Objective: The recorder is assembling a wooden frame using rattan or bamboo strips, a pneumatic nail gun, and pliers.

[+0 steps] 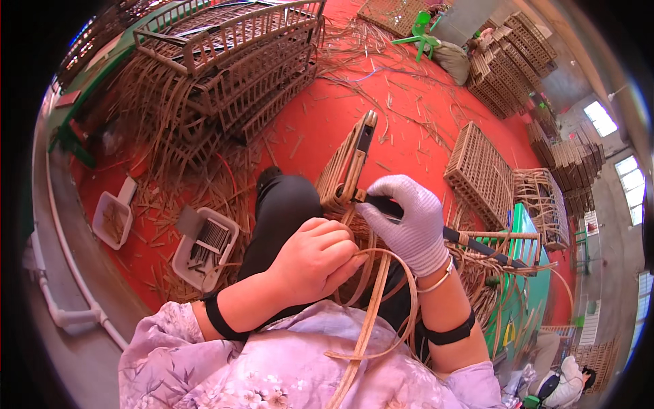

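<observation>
"A pale floral top (286, 368) was nearest, with cane strips (371, 307) trailing down over it."

"And from the left?"

"A white tub (182, 260) of dark slim pieces stood among scraps on the red floor (300, 116). Then came the bare left hand (320, 258), fingers curled together, pinching one of those strips."

"Where was the woven piece (334, 180)?"

"Just beyond the left fingertips, upright, beside the gloved right hand (409, 221)."

"What was that hand doing?"

"Its thumb and fingers were closed around a black piece (386, 207); I couldn't tell its full shape. Farther right was a woven panel (480, 174)."
</observation>
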A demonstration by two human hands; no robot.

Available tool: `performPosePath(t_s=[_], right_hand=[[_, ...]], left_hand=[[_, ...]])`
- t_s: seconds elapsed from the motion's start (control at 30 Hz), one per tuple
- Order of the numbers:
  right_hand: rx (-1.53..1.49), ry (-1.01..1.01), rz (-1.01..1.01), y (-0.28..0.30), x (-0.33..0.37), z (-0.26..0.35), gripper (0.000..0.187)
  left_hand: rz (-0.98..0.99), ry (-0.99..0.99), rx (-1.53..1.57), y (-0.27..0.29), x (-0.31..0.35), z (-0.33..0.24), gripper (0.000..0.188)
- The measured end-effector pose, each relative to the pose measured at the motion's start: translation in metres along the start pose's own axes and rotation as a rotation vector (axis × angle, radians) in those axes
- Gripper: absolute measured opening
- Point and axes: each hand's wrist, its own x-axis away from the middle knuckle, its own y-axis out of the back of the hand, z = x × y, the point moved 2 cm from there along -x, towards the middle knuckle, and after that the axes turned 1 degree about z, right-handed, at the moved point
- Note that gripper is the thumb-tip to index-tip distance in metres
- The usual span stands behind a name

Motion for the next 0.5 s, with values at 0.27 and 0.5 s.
performPosePath(t_s=[0.27,0.5], right_hand=[[-0.031,-0.074,0.051,0.003,-0.002,0.000,0.025],[-0.060,-0.128,0.109,0.005,-0.005,0.000,0.022]], left_hand=[[0.184,0.016,-0.092,0.002,-0.001,0.016,0.012],[0.252,0.008,-0.108,0.001,-0.008,0.014,0.017]])
